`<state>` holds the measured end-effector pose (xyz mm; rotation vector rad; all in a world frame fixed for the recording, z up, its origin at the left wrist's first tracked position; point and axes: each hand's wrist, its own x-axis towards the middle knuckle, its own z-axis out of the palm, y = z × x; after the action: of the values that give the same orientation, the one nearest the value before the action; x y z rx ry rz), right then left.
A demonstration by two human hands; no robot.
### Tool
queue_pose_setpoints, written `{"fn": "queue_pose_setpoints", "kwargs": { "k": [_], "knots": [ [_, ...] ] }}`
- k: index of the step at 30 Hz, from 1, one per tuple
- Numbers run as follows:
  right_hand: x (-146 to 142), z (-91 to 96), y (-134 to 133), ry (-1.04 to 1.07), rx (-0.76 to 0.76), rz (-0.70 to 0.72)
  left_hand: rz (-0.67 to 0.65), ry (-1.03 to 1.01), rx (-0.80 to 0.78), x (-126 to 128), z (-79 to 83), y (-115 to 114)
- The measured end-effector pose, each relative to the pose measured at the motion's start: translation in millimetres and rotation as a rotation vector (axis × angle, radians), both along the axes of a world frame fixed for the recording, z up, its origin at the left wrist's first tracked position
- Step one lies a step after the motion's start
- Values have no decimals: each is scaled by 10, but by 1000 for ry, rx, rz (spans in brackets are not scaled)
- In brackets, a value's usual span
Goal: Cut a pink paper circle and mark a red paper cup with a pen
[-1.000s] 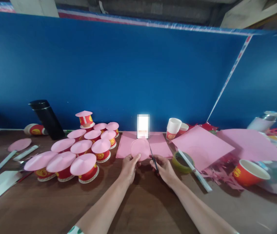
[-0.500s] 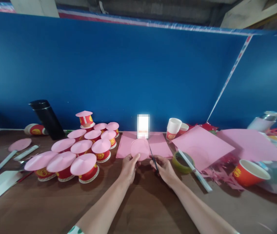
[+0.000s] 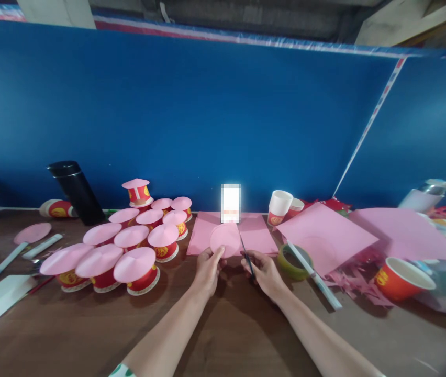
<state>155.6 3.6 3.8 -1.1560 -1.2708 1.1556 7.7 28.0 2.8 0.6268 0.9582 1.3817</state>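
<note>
In my left hand (image 3: 208,268), a round piece of pink paper (image 3: 223,240) is pinched at its lower edge between thumb and fingers. My right hand (image 3: 264,271) is closed round slim dark scissors (image 3: 247,256), their narrow end pointing up beside the disc's right edge. The grip hides much of the handles. Behind both hands lie flat pink paper sheets (image 3: 260,238). To the left stand several red paper cups (image 3: 163,251), each topped by a shallow pink paper cone (image 3: 134,264).
Right of my hands are a green tape roll (image 3: 283,267), a white-handled cutter (image 3: 321,288), loose pink sheets (image 3: 325,233), pink scraps (image 3: 358,285) and a tipped red cup (image 3: 403,277). White cups (image 3: 280,201) stand behind. A black flask (image 3: 77,193) leans against the blue partition (image 3: 207,115).
The pink disc has barely shifted in my left hand. Both hands and the scissors stay almost in place.
</note>
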Motion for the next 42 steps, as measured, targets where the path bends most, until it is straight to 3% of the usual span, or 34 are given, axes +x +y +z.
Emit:
{"fn": "queue_pose_setpoints", "kwargs": {
  "k": [7,42],
  "knots": [
    [13,-21,10,3,3,18,8,40,-57,5,15,-10],
    [45,-51,7,47,-2,63,-12,46,-39,9,38,-16]
  ]
}}
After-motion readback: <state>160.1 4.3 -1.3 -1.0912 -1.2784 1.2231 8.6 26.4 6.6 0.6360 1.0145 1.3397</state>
